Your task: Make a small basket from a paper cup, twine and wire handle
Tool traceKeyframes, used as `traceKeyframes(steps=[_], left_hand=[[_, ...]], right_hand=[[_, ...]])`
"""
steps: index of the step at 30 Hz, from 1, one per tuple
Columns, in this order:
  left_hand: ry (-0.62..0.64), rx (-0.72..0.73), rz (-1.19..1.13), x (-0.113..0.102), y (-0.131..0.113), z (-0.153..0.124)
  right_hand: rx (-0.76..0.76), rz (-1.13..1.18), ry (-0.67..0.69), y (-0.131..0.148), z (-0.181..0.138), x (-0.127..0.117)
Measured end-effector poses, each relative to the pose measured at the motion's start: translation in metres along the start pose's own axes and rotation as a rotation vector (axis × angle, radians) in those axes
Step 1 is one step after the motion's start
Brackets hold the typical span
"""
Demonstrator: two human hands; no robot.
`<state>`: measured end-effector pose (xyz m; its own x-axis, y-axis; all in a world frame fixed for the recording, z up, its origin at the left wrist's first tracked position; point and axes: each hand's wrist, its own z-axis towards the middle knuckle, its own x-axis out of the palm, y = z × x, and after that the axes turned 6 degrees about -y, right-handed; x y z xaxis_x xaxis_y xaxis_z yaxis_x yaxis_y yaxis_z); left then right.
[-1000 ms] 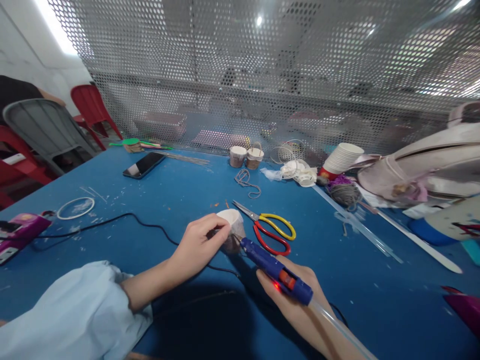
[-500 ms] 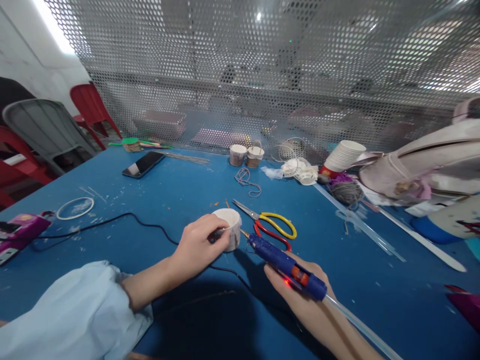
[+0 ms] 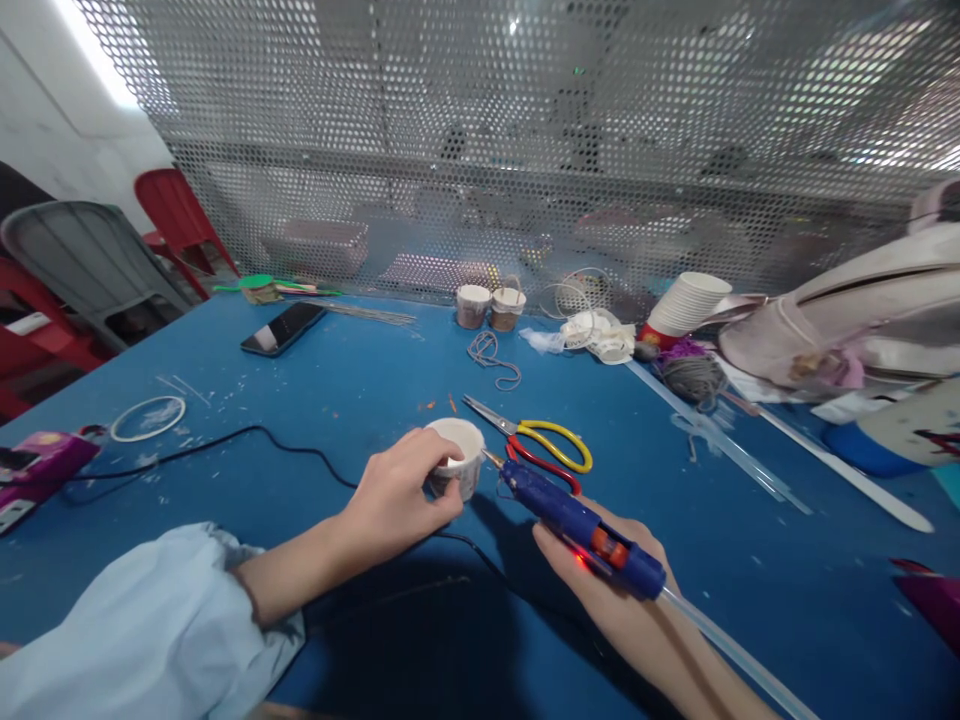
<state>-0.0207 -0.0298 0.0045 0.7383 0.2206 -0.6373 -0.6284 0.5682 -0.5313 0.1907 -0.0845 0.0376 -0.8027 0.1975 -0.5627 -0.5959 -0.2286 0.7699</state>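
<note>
My left hand (image 3: 394, 500) is closed around a small white paper cup (image 3: 456, 455) that stands upright on the blue table (image 3: 337, 390). My right hand (image 3: 607, 590) grips a blue hot glue gun (image 3: 581, 530) with a clear glue stick out of its back. The gun's metal nozzle points at the cup's right side, a little apart from it. A black cord (image 3: 225, 445) runs across the table under my left hand. Scissors (image 3: 536, 447) with one yellow and one red handle lie just behind the gun's tip.
Two small wrapped cups (image 3: 489, 306) and a stack of paper cups (image 3: 684, 302) stand near the perforated metal screen (image 3: 480, 150). A phone (image 3: 282, 327), a white ring (image 3: 148, 418), a grey yarn ball (image 3: 690, 377), clear glue sticks (image 3: 712, 445) and a pale bag (image 3: 847, 320) lie around. Chairs stand at left.
The cup was tilted on its side with the nozzle at it; now it stands upright. The glue gun has drawn back to the right, away from the cup.
</note>
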Motion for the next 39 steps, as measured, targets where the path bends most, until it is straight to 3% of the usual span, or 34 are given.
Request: traceKeyframes(steps=[9, 16, 24, 39], left_hand=[[0.105, 0.002, -0.033, -0.008, -0.003, 0.002], [-0.01, 0.057, 0.041, 0.002, 0.0, 0.001], [-0.005, 0.052, 0.072, 0.004, -0.006, -0.001], [0.227, 0.003, 0.168, -0.008, -0.009, 0.004]], right_hand=[[-0.049, -0.021, 0.019, -0.004, -0.001, -0.002], [-0.124, 0.014, 0.011, -0.003, 0.002, -0.001], [-0.104, -0.057, 0.008, 0.0, 0.001, -0.003], [-0.148, -0.037, 0.0, -0.006, 0.001, -0.003]])
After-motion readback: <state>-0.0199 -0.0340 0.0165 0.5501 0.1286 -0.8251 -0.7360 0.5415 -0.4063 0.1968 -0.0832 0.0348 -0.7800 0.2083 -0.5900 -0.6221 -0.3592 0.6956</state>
